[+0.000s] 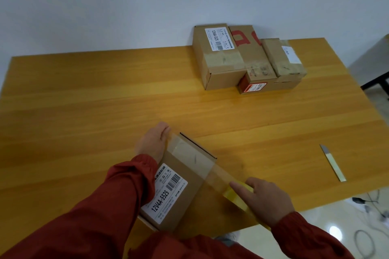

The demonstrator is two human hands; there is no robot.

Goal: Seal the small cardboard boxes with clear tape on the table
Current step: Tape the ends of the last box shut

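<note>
A small cardboard box (185, 176) with a white barcode label lies near the table's front edge. My left hand (152, 143) rests on its far left corner, fingers straight, pressing the end of a clear tape strip (195, 156) down there. The strip runs across the box top to a yellowish tape roll (236, 194) at the box's right side. My right hand (263, 201) grips that roll, index finger stretched along it. Both arms wear red sleeves.
Several cardboard boxes (221, 65) sit grouped at the back of the wooden table (105, 111), against the wall. A utility knife (332, 162) lies at the right. Cables (366, 235) lie on the floor past the table's right front corner.
</note>
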